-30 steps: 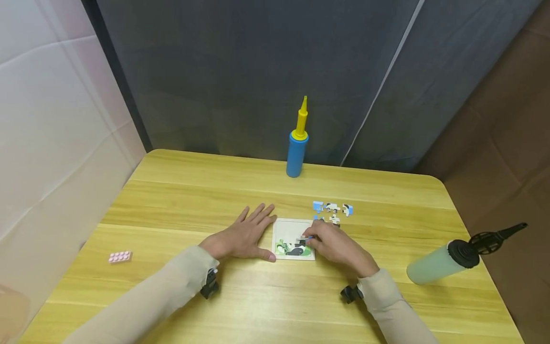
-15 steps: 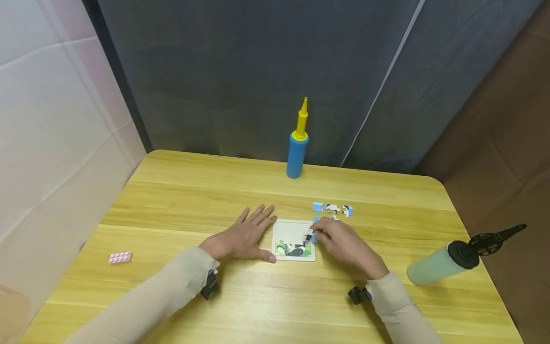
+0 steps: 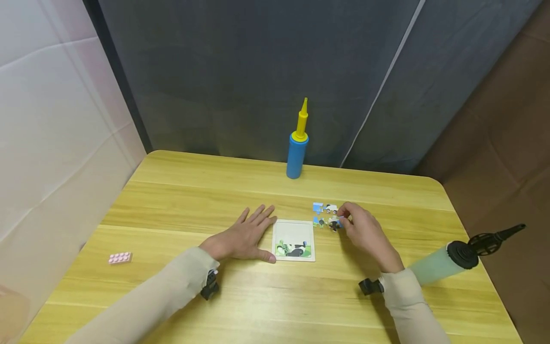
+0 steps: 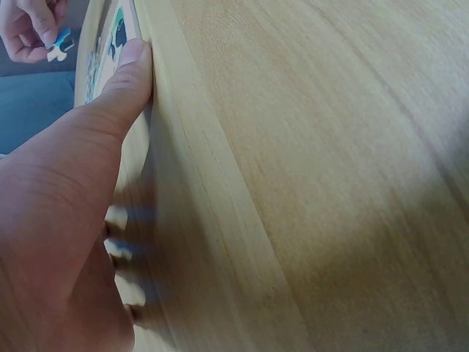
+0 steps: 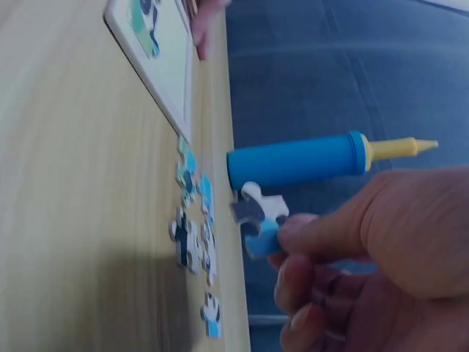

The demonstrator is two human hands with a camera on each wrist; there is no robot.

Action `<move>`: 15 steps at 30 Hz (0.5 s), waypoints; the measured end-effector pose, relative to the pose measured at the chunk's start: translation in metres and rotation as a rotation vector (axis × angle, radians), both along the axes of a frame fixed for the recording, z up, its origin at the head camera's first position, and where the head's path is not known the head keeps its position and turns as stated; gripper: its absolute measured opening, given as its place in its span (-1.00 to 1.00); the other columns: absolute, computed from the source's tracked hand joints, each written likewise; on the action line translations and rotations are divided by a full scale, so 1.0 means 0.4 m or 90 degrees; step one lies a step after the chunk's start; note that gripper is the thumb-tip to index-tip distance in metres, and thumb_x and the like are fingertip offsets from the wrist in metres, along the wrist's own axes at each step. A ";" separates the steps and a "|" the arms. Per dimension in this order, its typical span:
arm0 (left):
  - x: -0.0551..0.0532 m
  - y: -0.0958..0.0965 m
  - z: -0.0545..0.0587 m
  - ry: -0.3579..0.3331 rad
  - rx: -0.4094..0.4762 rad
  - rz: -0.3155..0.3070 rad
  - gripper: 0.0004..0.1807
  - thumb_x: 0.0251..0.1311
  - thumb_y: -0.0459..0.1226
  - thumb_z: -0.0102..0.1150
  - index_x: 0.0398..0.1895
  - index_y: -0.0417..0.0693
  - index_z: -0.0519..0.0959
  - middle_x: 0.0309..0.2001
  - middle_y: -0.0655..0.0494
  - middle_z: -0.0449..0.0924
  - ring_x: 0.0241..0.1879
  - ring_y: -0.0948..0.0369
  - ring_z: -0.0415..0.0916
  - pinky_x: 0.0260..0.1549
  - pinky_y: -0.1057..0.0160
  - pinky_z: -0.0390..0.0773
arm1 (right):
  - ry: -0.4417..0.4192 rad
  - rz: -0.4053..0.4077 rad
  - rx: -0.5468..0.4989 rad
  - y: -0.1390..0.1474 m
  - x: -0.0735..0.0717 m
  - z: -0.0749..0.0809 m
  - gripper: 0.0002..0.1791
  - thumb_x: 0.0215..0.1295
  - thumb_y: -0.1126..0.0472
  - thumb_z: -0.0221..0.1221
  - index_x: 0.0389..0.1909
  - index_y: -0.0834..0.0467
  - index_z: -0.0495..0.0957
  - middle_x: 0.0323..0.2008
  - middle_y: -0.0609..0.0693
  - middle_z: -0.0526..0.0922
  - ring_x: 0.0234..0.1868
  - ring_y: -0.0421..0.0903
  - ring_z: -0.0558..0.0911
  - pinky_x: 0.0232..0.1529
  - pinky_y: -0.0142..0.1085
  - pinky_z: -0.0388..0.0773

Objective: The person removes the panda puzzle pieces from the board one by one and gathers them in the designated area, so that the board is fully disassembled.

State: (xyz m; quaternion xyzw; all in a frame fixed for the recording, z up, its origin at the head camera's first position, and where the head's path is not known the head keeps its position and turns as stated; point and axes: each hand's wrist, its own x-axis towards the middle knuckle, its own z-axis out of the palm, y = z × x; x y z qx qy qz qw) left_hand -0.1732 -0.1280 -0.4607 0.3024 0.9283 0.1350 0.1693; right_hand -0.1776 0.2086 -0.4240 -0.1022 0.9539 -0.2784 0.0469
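Observation:
My left hand lies flat with fingers spread at the left side of a white puzzle tray. Its thumb touches the tray's edge near the lower left corner. Joined pieces of a green, black and white picture fill the tray's bottom strip. My right hand is to the right of the tray, over the loose pieces. Between thumb and fingers it pinches a blue, white and black jigsaw piece, raised off the table in the right wrist view. Several loose jigsaw pieces lie by the tray's upper right corner.
Behind the tray, a blue and yellow balloon pump stands upright. A pale green bottle with a black top lies at the right, partly behind my right sleeve. Far left is a pink toy brick. The wooden table meets a dark curtain.
My right hand has moved from the tray to the right with the jigsaw piece still pinched, uncovering the tray and some loose pieces. My left hand has stayed in place.

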 end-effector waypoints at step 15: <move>-0.002 -0.002 -0.003 -0.002 0.000 -0.001 0.28 0.18 0.45 0.28 0.74 -0.08 0.02 0.79 -0.08 -0.30 0.78 -0.13 -0.35 0.70 -0.34 -0.28 | -0.082 -0.109 0.070 0.063 -0.014 -0.011 -0.92 0.57 0.29 0.10 -0.06 0.18 0.56 -0.17 0.11 0.68 -0.26 0.00 0.56 -0.27 -0.20 0.42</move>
